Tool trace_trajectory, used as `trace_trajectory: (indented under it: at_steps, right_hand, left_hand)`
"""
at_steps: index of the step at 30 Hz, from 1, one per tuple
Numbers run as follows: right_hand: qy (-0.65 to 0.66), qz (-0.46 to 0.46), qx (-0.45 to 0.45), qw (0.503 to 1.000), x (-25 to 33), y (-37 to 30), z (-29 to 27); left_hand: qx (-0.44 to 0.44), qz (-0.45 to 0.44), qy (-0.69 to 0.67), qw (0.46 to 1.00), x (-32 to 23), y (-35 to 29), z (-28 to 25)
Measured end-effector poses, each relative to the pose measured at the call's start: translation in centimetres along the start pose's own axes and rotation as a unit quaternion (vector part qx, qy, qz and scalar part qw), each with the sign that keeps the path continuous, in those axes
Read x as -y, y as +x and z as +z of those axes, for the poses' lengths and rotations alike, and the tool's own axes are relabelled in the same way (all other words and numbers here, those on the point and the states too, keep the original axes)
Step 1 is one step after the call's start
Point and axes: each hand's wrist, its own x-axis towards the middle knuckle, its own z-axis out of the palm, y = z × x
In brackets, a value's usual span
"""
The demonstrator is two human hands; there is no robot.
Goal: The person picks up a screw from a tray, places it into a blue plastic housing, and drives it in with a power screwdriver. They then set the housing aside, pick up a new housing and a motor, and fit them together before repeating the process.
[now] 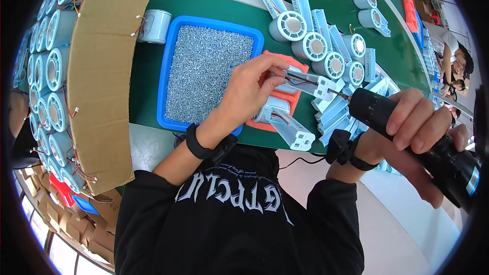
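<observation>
My left hand [254,84] is closed, its fingertips pinching the near end of a light-blue plastic fan housing [321,88] with thin wires along its open handle. What exactly lies between those fingertips is partly hidden. My right hand [420,125] is wrapped round a black electric screwdriver [374,106]. The screwdriver's bit points left and meets the white square end of that handle. Below, a second fan housing [293,131] with a round body and wired handle rests on an orange-red holder [265,124]. The holder is partly covered by the housings and my left hand.
A blue tray [165,84] full of small metal screws [209,66] stands left of my left hand. Further left, a cardboard sheet [109,71] borders stacked round fan bodies [58,71]. Several more fan bodies [310,46] and handle covers [336,117] lie on the green table [214,5].
</observation>
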Motion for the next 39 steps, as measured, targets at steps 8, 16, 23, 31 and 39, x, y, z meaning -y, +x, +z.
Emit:
trace_trajectory:
  at_steps: [8, 16, 23, 31, 39]
  right_hand:
    - [0.070, -0.045, -0.076, 0.994, 2.1, -0.5, -0.7]
    - [0.117, -0.052, -0.153, 0.980, 3.6, -1.2, -2.2]
    - [0.123, -0.045, -0.149, 0.980, 3.8, -1.1, -2.1]
    - [0.112, -0.052, -0.137, 0.983, 3.8, -1.1, -1.8]
    - [0.100, -0.046, -0.103, 0.989, 4.1, -0.8, -1.7]
  left_hand:
    - [-0.001, 0.027, 0.041, 0.999, 0.0, 0.0, -0.2]
    - [-0.009, 0.081, -0.070, 0.994, 0.1, -0.6, -0.4]
    - [0.008, 0.072, -0.086, 0.994, 0.1, -1.0, -0.5]
    - [-0.009, 0.122, -0.048, 0.991, 0.2, -1.1, -0.4]
    - [0.010, 0.110, -0.075, 0.991, 0.4, -1.3, -0.5]
